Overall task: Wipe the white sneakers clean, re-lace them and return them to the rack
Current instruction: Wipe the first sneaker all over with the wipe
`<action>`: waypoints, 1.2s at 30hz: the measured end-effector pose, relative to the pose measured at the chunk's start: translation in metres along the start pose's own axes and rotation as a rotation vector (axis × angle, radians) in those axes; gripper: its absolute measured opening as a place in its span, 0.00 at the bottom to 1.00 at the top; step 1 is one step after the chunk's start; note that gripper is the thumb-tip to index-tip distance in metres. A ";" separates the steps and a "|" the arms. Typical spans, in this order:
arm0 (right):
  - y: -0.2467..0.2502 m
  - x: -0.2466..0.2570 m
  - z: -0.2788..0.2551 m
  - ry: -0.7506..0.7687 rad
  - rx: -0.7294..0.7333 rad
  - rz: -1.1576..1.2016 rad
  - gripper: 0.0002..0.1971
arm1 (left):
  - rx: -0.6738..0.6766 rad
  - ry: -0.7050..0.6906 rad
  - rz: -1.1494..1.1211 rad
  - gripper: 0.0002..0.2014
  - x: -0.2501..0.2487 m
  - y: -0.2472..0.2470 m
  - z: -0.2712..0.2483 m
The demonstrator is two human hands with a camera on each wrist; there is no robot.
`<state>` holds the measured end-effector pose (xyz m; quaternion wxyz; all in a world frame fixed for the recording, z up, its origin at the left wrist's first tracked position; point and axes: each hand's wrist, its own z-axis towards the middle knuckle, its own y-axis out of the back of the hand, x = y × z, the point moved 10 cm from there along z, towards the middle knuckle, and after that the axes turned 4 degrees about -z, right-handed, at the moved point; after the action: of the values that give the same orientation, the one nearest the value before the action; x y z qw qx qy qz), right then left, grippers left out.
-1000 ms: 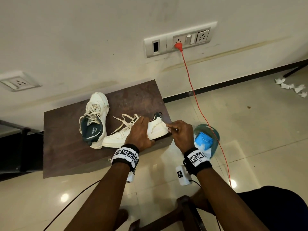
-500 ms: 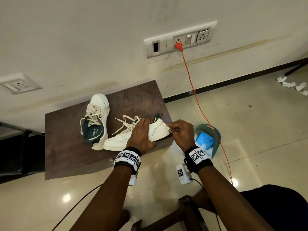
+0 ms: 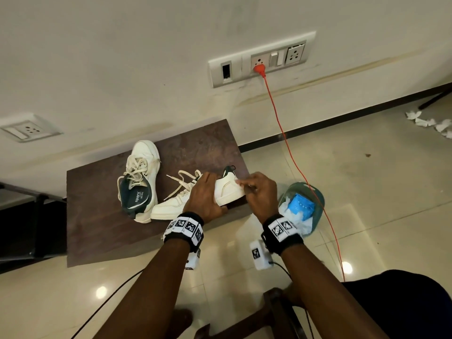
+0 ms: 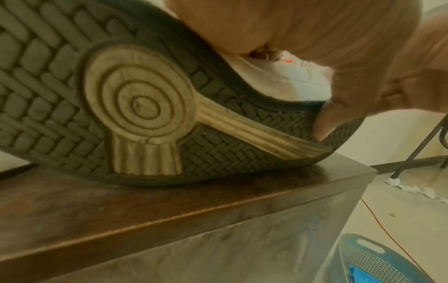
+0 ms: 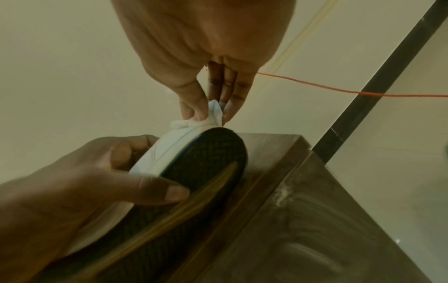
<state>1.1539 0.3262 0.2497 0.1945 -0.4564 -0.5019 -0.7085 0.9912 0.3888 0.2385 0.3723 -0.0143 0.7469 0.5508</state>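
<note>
Right now the near sneaker (image 3: pixel 221 190) lies tipped on its side at the right corner of the brown surface (image 3: pixel 102 216), the left hand (image 3: pixel 204 196) clamped over its middle with the thumb on the sole, while the right hand (image 3: pixel 259 192) pinches a small white wipe (image 5: pixel 213 113) against the heel. Judging by this, short firm strokes along the heel seam would work best, the left grip bracing the shoe so it cannot slide off the corner. Beside it, the second sneaker (image 3: pixel 140 177) waits laced.

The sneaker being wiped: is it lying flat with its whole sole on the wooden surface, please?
No, the left hand holds the sneaker tipped on its side, sole facing outward.
</note>
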 end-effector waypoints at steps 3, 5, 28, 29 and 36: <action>0.012 -0.006 -0.030 0.014 0.004 0.065 0.14 | 0.015 -0.013 0.007 0.38 -0.001 0.002 0.006; 0.010 -0.012 -0.036 -0.011 0.017 0.082 0.14 | 0.013 -0.010 0.005 0.37 -0.001 0.004 0.008; 0.034 0.132 -0.042 0.225 -0.065 0.067 0.10 | -0.380 0.018 -0.075 0.44 -0.026 0.093 -0.090; 0.028 0.142 -0.035 0.247 -0.055 0.047 0.10 | -0.356 0.003 -0.099 0.44 -0.025 0.092 -0.091; 0.015 0.168 -0.052 0.400 0.035 -0.045 0.12 | -0.366 -0.053 -0.182 0.41 -0.020 0.101 -0.107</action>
<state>1.0566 0.3044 0.3948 0.2822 -0.2920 -0.4756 -0.7803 0.9041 0.3318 0.3443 0.4312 -0.1347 0.6201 0.6414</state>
